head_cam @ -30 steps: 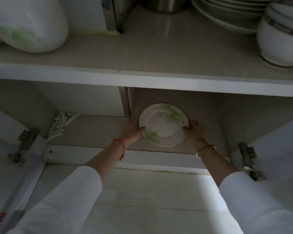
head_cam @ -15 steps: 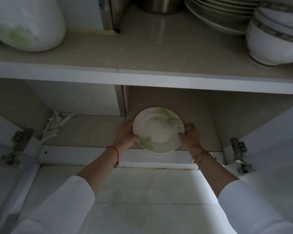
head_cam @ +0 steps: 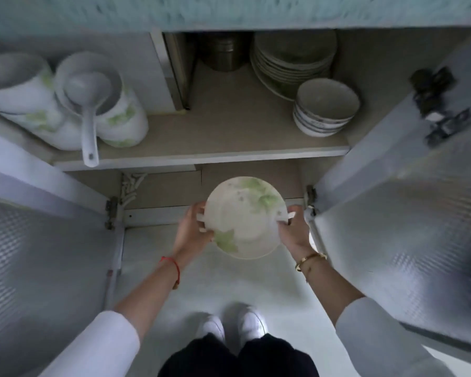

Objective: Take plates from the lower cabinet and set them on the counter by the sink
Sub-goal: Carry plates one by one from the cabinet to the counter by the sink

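Below the counter edge, cabinet (head_cam: pixel 229 159): a low white cupboard standing open, a pale shelf board across its middle, all seen from above.
Doors: two frosted, textured panels swung wide, the left door (head_cam: pixel 44 268) and the right door (head_cam: pixel 408 227), each carrying metal hinges.
Floor (head_cam: pixel 223 284): pale and smooth, with a pair of white shoes (head_cam: pixel 233 326) and dark trouser legs at the bottom of the view.
Upper shelf, left: white pots with green leaf print (head_cam: pixel 74 104), a white ceramic ladle (head_cam: pixel 89 104) lying in one, its handle jutting past the shelf edge.
Upper shelf, right: a tall stack of pale plates (head_cam: pixel 291 61) at the back, a stack of white bowls with blue rim bands (head_cam: pixel 324 108) just in front, a dull metal canister (head_cam: pixel 220 50) beside the plates.
Plate (head_cam: pixel 244 217): round, white, printed with green leaves, held in the air in front of the cabinet's lower compartment, over its front sill and the floor, tilted slightly.
Left hand (head_cam: pixel 192 231): curled around the plate's left rim, thumb on top; red string on the wrist.
Right hand (head_cam: pixel 292 231): curled around the right rim, thumb on top; gold bangle on the wrist.
Sleeves: white, on both forearms.
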A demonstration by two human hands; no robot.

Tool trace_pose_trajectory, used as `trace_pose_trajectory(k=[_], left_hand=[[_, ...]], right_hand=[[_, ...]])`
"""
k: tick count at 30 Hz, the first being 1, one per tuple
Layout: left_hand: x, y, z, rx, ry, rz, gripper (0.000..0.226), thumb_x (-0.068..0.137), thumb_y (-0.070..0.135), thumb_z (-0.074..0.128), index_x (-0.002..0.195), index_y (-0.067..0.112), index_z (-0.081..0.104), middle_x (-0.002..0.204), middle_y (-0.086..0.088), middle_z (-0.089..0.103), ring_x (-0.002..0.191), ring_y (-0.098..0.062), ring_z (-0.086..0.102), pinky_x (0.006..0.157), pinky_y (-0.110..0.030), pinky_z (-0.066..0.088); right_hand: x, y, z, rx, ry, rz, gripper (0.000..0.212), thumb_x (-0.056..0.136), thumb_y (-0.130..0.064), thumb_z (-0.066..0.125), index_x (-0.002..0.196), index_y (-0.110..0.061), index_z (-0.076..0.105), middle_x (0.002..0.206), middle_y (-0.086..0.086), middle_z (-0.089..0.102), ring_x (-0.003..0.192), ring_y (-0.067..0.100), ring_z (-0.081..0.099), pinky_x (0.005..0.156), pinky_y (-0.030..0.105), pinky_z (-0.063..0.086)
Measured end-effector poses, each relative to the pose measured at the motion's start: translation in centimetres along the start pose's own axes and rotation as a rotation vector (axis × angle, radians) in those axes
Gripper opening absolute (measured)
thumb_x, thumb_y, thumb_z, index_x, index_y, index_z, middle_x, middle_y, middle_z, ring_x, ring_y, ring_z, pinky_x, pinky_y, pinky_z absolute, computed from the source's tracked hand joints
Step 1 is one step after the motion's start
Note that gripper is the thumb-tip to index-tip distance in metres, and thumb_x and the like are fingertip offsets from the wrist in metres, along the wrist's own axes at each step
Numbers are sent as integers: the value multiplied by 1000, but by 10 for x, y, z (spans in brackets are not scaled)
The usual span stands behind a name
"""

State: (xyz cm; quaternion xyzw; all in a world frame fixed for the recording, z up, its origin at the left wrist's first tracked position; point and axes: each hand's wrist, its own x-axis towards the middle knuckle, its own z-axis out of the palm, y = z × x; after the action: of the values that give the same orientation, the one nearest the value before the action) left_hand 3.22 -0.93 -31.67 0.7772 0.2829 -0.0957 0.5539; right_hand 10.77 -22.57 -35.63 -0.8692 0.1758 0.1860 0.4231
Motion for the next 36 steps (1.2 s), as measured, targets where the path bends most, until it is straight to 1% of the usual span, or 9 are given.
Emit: trace_pose_trajectory(k=[4, 8, 11, 17, 21, 25, 29, 32, 36], left_hand=[[-80, 71, -30, 27, -21, -2, 66, 73, -12, 66, 132, 14, 52, 121, -12, 58, 101, -34, 64, 76, -50, 61], [-161, 147, -61, 65, -37, 65, 68, 73, -11, 68, 133, 18, 51, 129, -5, 54, 92, -18, 64, 73, -17, 53], [-214, 201, -83, 47, -74, 94, 70, 78, -5, 69, 133, 30, 47, 129, 2, 53, 95, -12, 63, 72, -19, 54], [-286, 320, -118, 57, -131, 206, 72, 78, 1, 72, 137, 34, 46, 128, 8, 55, 98, -8, 65, 69, -8, 50], [-310, 396, -130, 76, -201, 315, 73, 77, 2, 73, 139, 30, 47, 133, 7, 56, 103, 2, 63, 77, -6, 49], [-328, 456, -120, 97, -328, 415, 73, 78, 5, 74, 141, 26, 47, 136, 6, 55, 116, -12, 62, 98, -32, 53], [-348, 505, -87, 89, -482, 485, 70, 75, 7, 76, 136, 33, 52, 126, 20, 58, 104, 0, 66, 85, -21, 57], [-368, 535, -49, 97, -619, 514, 70, 74, 6, 76, 131, 41, 53, 111, 32, 63, 99, 3, 67, 77, -14, 57], [-402, 571, 17, 99, -754, 534, 73, 71, 10, 75, 135, 39, 53, 116, 22, 65, 98, -5, 68, 74, -20, 58]], right_hand=[[-88, -42, -76, 14, 7, 3, 27, 87, -6, 55, 111, -16, 46, 76, -3, 59, 61, 13, 55, 41, 9, 33], [-168, -98, -157, 67, 29, 3, 24, 89, -6, 55, 108, -19, 47, 74, -2, 58, 67, 22, 56, 55, 23, 47], [-222, -137, -214, 96, 40, -12, 30, 90, -5, 57, 115, -17, 49, 79, 0, 57, 67, 21, 55, 66, 33, 46], [-311, -210, -321, 268, 139, -57, 28, 90, -9, 59, 105, -31, 50, 84, -1, 64, 74, 18, 62, 53, 19, 47], [-352, -248, -380, 426, 247, -52, 33, 88, -7, 58, 95, -39, 53, 83, 1, 63, 70, 20, 61, 50, 23, 45], [-384, -254, -430, 545, 343, -6, 29, 87, -7, 56, 107, -28, 55, 84, 1, 60, 66, 18, 58, 52, 20, 42], [-417, -240, -476, 655, 485, 49, 28, 85, -4, 53, 107, -22, 55, 88, 7, 59, 69, 20, 56, 54, 30, 44], [-440, -219, -513, 692, 615, 74, 27, 84, -2, 54, 101, -23, 55, 86, 7, 59, 68, 20, 56, 52, 29, 43], [-466, -179, -566, 719, 776, 111, 25, 80, -4, 56, 101, -18, 56, 83, 4, 61, 66, 21, 54, 50, 30, 44]])
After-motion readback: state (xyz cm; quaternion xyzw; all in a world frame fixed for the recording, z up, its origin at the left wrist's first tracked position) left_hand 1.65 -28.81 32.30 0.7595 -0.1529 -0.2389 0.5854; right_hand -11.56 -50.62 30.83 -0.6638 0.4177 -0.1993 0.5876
